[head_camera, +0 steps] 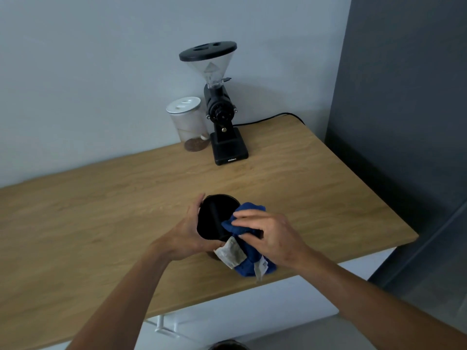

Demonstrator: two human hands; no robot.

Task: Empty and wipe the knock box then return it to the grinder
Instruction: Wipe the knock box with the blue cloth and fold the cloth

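Observation:
The black round knock box (211, 218) is tilted with its mouth facing me, held above the wooden counter (101, 210) near its front edge. A black bar runs across its opening. My left hand (188, 236) grips its left side and bottom. In my right hand (267, 233) is a blue cloth (246, 248) with white tags, pressed against the box's right rim and partly inside it. The black grinder (222, 114), with a clear hopper and black lid, stands at the back of the counter against the wall.
A clear jar (188, 122) with a white lid holds some coffee beans just left of the grinder. The grinder's black cable (273, 118) trails right along the wall. A dark grey panel (404, 122) borders the counter's right side. White drawers (227, 319) lie below the front edge.

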